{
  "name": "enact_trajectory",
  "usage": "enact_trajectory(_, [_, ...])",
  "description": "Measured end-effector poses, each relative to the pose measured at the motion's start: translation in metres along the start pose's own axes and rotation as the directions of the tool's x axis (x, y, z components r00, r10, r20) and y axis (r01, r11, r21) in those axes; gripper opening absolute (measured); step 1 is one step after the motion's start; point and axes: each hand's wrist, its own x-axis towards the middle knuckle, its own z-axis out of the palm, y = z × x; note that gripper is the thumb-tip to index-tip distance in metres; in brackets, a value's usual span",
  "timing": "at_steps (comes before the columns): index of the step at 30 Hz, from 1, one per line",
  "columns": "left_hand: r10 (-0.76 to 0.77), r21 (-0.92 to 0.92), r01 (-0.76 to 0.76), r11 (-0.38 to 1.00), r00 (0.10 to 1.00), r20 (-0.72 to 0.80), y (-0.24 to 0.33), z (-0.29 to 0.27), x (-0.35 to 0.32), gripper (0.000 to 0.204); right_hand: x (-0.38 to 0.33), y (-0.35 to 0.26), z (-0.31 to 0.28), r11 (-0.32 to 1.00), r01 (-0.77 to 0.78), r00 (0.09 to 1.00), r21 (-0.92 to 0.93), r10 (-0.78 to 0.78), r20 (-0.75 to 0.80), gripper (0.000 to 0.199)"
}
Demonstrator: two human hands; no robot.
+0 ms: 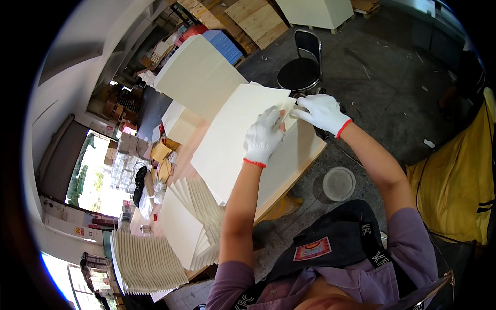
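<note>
I wear white knit gloves with red cuffs. A large cream sheet [232, 129] of paper or thin board lies at an angle on a flat cream stack [289, 163] on the table. My left hand [265, 135] is on the sheet near its right edge, fingers bent and a bare fingertip showing at the edge; it appears to grip the sheet there. At the far right corner of the sheets, my right hand [321, 113] pinches the edge between thumb and fingers. How many layers lie between the fingers cannot be made out.
Fanned cream sheets [194, 217] and a thick row of folded ones [147, 261] lie at the near left. Behind stands a tall cream stack [201, 72]. A black chair [302, 67], a round pale lid or bucket [339, 184] and yellow cloth [454, 175] are around the table.
</note>
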Motion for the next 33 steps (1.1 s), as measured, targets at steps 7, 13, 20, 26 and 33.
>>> enact_trajectory(7, [-0.134,0.023,0.132,0.991,0.989,0.06,-0.007,0.004,0.028,0.032,0.022,-0.012,-0.003,0.966,0.046,0.997,0.256,-0.029,-0.068,0.048])
enact_trajectory(13, [-0.139,-0.35,0.179,0.919,0.981,0.135,-0.019,-0.001,0.006,0.033,0.02,-0.03,0.0,0.728,-0.395,0.918,0.561,0.333,0.215,0.05])
enact_trajectory(20, [-0.171,-0.318,0.219,0.922,0.97,0.172,-0.011,-0.006,0.003,0.038,0.016,-0.03,0.012,0.757,-0.351,0.931,0.551,0.345,0.119,0.053])
enact_trajectory(26, [-0.189,-0.356,0.256,0.899,0.959,0.213,-0.013,-0.007,0.005,0.04,0.014,-0.03,0.009,0.747,-0.356,0.929,0.562,0.346,0.128,0.054])
enact_trajectory(33, [-0.152,-0.381,0.181,0.907,0.983,0.105,-0.009,-0.007,0.001,0.035,0.017,-0.029,0.014,0.793,-0.363,0.93,0.489,0.345,0.129,0.056])
